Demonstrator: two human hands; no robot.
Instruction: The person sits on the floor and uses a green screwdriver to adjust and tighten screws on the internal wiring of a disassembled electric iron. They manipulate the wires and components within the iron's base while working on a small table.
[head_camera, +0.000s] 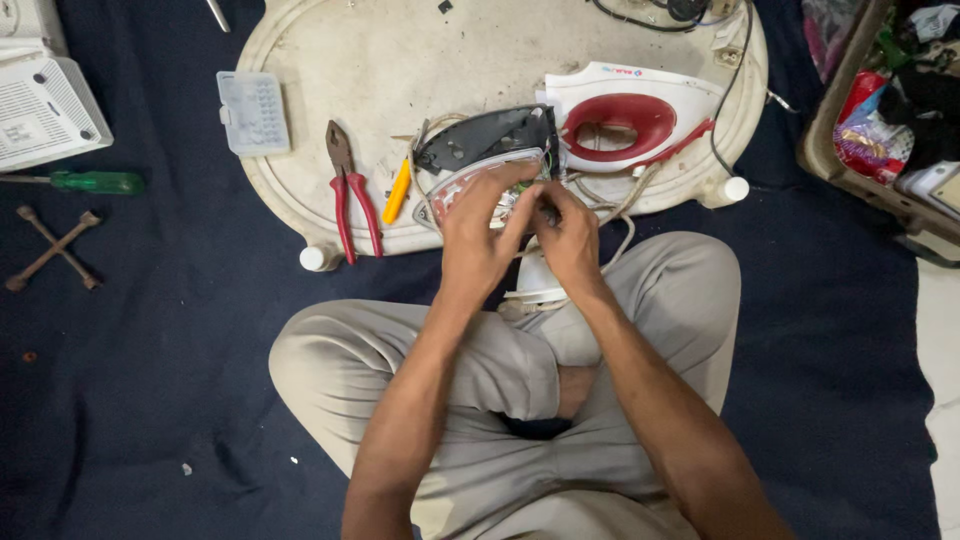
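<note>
Subject seated cross-legged on dark cloth; beige trousers (640, 300) nearest the camera. Left hand (478, 235) and right hand (572, 240) meet above the knees, at the near edge of the upturned white plastic stool (400, 50). Both sets of fingers are curled tight around the opened iron base (480, 160) and its wiring; exact grip points are hidden. The base overhangs the stool's near rim. Just left lie a yellow-handled tool (397, 192) and red pliers (350, 195). Beyond: red-and-white iron cover (625, 115), clear bit case (253, 112). Far left on cloth, well apart: green screwdriver (90, 182), cross wrench (52, 248).
</note>
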